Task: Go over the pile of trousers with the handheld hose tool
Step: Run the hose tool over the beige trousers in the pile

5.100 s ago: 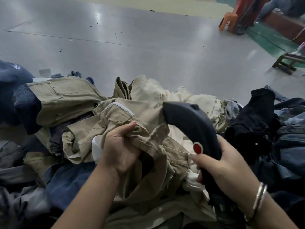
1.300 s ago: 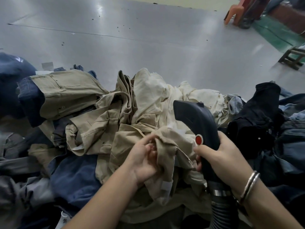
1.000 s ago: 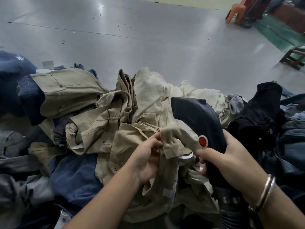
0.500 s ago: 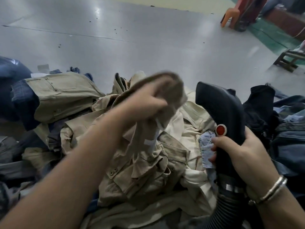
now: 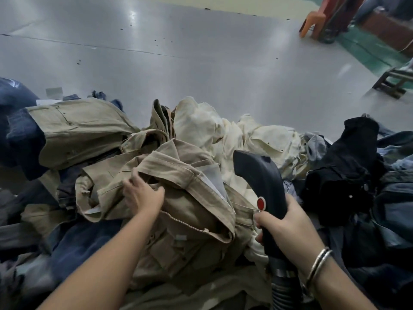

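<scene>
Centrally, the khaki trousers [image 5: 192,204] lie crumpled atop the pile, the left hand [image 5: 143,194] pinching a fold of them. Just right, the right hand [image 5: 288,227] is clenched round the dark hose tool [image 5: 261,186], its nozzle over cream trousers [image 5: 250,139]. Black trousers [image 5: 353,166] and denim [image 5: 20,135] flank the heap on a grey table [image 5: 201,52]; an orange stool [image 5: 312,21] stands beyond.

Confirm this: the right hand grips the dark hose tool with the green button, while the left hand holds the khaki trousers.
Wrong on one point: the head view shows a red button, not green, on the hose tool. The right hand grips it; the left hand holds the khaki trousers.
</scene>
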Motion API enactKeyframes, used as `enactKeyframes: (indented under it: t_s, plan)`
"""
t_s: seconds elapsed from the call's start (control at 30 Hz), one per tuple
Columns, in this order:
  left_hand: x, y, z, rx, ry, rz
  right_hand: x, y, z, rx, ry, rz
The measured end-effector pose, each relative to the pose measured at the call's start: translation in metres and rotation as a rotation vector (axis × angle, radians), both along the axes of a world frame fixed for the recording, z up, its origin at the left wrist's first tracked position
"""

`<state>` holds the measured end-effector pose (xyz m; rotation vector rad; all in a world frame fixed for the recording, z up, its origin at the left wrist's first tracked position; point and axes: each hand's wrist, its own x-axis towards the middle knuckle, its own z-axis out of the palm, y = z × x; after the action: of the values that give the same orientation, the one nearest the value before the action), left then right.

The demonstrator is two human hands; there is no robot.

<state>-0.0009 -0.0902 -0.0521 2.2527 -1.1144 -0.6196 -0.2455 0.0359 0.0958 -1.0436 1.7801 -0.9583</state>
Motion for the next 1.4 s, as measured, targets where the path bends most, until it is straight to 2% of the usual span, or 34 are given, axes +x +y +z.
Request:
enactKeyframes:
  t_s: [0.07,0.1,0.13,0.23,0.33,0.4,0.5,0.53,0.6,0.67,0.7,0.8,0.9,0.97,1.03,1.13,1.2,1.27,1.33,1.4]
  plan:
    - [0.006,-0.016,0.000,0.066,0.542,0.330,0.007,-0.003,-0.001,-0.010,0.011,0.017]
    - [0.006,-0.019,0.000,0.070,0.805,0.422,0.009,-0.004,-0.002,-0.018,0.012,0.021]
    - [0.005,-0.019,0.000,0.078,0.939,0.412,0.011,-0.005,-0.002,-0.025,0.007,0.029]
    - [-0.004,-0.011,0.025,0.114,1.093,0.066,0.014,-0.012,0.000,-0.036,-0.012,0.039]
    - [-0.006,0.004,0.068,0.238,1.353,-0.273,0.017,-0.020,0.001,-0.065,-0.074,0.043]
    - [-0.006,0.012,0.093,0.268,1.462,-0.491,0.022,-0.026,0.002,-0.090,-0.166,0.066]
    - [-0.013,0.026,0.119,0.241,1.636,-0.675,0.034,-0.029,0.004,-0.166,-0.277,0.084]
    - [-0.020,0.027,0.126,0.243,1.653,-0.698,0.037,-0.029,0.004,-0.190,-0.263,0.075]
    - [-0.038,0.025,0.134,0.240,1.552,-0.666,0.043,-0.028,0.003,-0.221,-0.208,0.041]
    - [-0.040,0.026,0.130,0.227,1.637,-0.602,0.046,-0.029,0.003,-0.238,-0.191,0.013]
    - [-0.040,0.026,0.127,0.188,1.625,-0.610,0.045,-0.030,0.004,-0.243,-0.196,0.009]
    - [-0.044,0.028,0.132,0.059,1.309,-0.603,0.037,-0.031,0.007,-0.263,-0.267,-0.005]
    - [-0.021,0.028,0.143,-0.093,1.291,-0.390,0.019,-0.032,0.015,-0.314,-0.328,-0.072]
    - [-0.005,0.021,0.149,-0.139,1.364,-0.218,0.007,-0.032,0.023,-0.371,-0.404,-0.109]
    - [0.006,0.024,0.153,-0.109,1.500,-0.153,-0.001,-0.032,0.031,-0.420,-0.526,-0.118]
    - [0.001,0.041,0.151,0.150,1.562,-0.216,-0.007,-0.032,0.037,-0.463,-0.587,-0.119]
    - [-0.008,0.049,0.143,0.329,1.528,-0.178,-0.010,-0.032,0.036,-0.469,-0.565,-0.126]
    - [-0.009,0.053,0.133,0.403,1.535,-0.152,-0.011,-0.031,0.032,-0.458,-0.495,-0.147]
    - [-0.005,0.053,0.135,0.331,1.672,-0.135,-0.015,-0.030,0.026,-0.443,-0.398,-0.201]
    - [-0.001,0.053,0.140,0.094,1.820,-0.161,-0.017,-0.029,0.024,-0.431,-0.318,-0.249]
